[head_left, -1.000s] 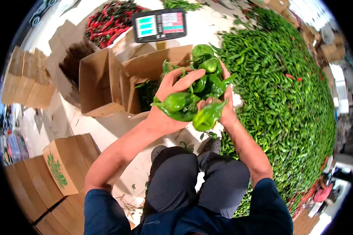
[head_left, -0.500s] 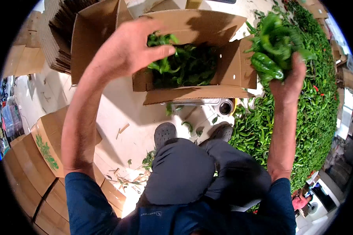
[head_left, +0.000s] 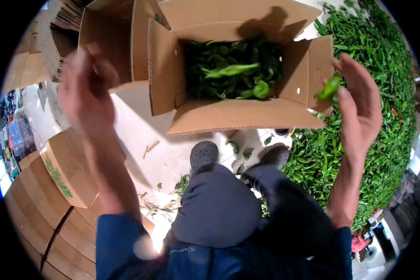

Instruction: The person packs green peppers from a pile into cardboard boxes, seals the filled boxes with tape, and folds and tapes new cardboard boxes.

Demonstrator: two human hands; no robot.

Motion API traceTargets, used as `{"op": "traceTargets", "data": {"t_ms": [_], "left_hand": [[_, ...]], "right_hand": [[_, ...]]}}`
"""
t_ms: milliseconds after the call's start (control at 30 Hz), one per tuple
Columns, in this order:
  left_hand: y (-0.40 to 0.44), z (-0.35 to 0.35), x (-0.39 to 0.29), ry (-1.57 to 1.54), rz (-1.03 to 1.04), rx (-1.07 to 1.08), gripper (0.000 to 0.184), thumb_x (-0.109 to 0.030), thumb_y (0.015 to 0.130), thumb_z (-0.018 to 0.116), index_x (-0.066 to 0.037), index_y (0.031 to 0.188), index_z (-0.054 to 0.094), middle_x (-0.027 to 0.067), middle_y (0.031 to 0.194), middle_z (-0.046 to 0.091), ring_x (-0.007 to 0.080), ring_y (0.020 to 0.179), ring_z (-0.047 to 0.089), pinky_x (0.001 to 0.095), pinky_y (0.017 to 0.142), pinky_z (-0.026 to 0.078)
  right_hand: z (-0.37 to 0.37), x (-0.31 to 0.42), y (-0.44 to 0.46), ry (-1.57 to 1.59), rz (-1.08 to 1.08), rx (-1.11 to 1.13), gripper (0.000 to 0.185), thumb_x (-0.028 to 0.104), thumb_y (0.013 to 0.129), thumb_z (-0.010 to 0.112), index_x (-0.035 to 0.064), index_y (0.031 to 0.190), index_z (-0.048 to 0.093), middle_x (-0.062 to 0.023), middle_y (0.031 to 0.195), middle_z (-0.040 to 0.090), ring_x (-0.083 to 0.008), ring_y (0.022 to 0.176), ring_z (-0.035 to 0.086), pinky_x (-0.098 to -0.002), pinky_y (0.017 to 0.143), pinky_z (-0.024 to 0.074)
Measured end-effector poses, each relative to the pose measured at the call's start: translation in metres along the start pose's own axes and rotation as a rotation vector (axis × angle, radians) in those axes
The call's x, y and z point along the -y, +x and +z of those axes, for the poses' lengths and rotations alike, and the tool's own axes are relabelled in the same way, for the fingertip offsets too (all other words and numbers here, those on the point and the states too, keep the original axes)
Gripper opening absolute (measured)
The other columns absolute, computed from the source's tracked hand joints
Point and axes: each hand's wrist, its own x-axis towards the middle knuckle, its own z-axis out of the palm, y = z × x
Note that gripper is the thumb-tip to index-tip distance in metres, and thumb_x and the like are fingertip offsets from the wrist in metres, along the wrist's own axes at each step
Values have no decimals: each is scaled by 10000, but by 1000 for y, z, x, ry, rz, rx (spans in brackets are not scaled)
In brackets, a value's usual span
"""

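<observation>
An open cardboard box (head_left: 247,114) holds a heap of green peppers (head_left: 214,60), with a long pale pepper (head_left: 232,70) above or on top of it. My right hand (head_left: 363,105) is over the box's right flap, thumb and fingers spread apart. One green pepper (head_left: 329,88) is at its fingertips; whether it touches the thumb or is falling I cannot tell. My left hand (head_left: 86,91) is left of the box, in front of another cardboard box, and is smeared by motion. No pepper shows in it.
A large heap of green peppers (head_left: 331,158) with a few red ones covers the right side. Folded cardboard (head_left: 56,39) and another open box (head_left: 105,42) stand upper left. Closed boxes (head_left: 30,205) are lower left. Leaves and stems litter the floor by my shoes (head_left: 204,155).
The bunch of peppers has left my right hand, which has opened and moved lower. My left hand has swung left, away from the box. More peppers show in the box.
</observation>
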Motion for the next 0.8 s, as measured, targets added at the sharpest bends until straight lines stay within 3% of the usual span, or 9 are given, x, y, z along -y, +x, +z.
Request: {"op": "traceTargets", "data": {"t_ms": [100, 167, 200, 267, 367, 400, 500, 667, 800], "left_hand": [[-95, -4, 106, 390, -540, -273, 281, -244, 958, 640, -2, 1099, 665, 101, 853, 691, 187, 733, 637, 328, 677, 519], [-167, -25, 192, 1054, -445, 307, 395, -279, 863, 696, 12, 1128, 679, 192, 1087, 703, 386, 980, 672, 453, 874, 533], [-183, -6, 207, 1106, -339, 422, 430, -287, 840, 704, -28, 1182, 672, 203, 1197, 658, 402, 1046, 642, 463, 875, 538], [-202, 19, 221, 1275, -742, 642, 477, -269, 843, 728, -85, 1272, 628, 189, 1209, 668, 372, 1146, 603, 485, 949, 489], [-227, 18, 260, 1427, -189, 674, 515, -309, 797, 766, -119, 1258, 639, 158, 1223, 656, 374, 1131, 599, 490, 933, 492], [-244, -11, 312, 1316, -42, 654, 556, -330, 786, 771, -131, 1279, 607, 158, 1251, 620, 395, 1132, 577, 481, 944, 482], [-224, 3, 285, 1240, -107, 571, 313, -288, 881, 682, -107, 1135, 664, 178, 1238, 595, 403, 1159, 531, 495, 934, 486], [-221, 11, 226, 1054, -281, 520, 282, -142, 832, 659, -61, 1100, 628, 193, 1059, 637, 397, 945, 629, 473, 840, 520], [-233, 58, 190, 878, -449, 872, 304, -153, 826, 670, -71, 1114, 618, 187, 992, 623, 378, 928, 644, 468, 810, 528]], "right_hand": [[-11, -9, -14, 30, -43, -9, 439, 15, 954, 592, -52, 1376, 491, -217, 1378, 561, -330, 1276, 569, -384, 996, 545], [-10, -9, -20, -103, -69, 83, 436, 7, 950, 591, -58, 1371, 496, -226, 1404, 535, -334, 1278, 566, -365, 944, 577], [1, -4, -23, 4, -94, 97, 435, -8, 940, 599, -54, 1363, 508, -232, 1436, 502, -332, 1275, 569, -351, 887, 599], [1, 0, -21, -111, -245, 124, 437, -25, 958, 564, -28, 1390, 501, -216, 1471, 474, -328, 1317, 528, -389, 943, 567], [-21, -7, -21, -305, -431, -88, 376, -48, 966, 534, -51, 1343, 538, -231, 1389, 549, -308, 1237, 592, -362, 904, 578], [-33, -11, -28, -303, -322, -190, 372, -60, 957, 545, -58, 1329, 548, -223, 1331, 591, -298, 1193, 619, -356, 896, 578], [-70, -40, -68, -280, 88, -356, 365, -27, 938, 606, -25, 1302, 590, -159, 1155, 693, -242, 1049, 687, -323, 862, 579], [-44, -128, -198, -496, 645, 154, 369, 145, 916, 591, 17, 1260, 634, -145, 978, 721, -179, 834, 669, -333, 775, 563], [0, -189, -306, -430, 772, 539, 314, 202, 878, 629, -2, 1112, 673, -224, 1016, 705, -383, 913, 690, -456, 858, 544]]}}
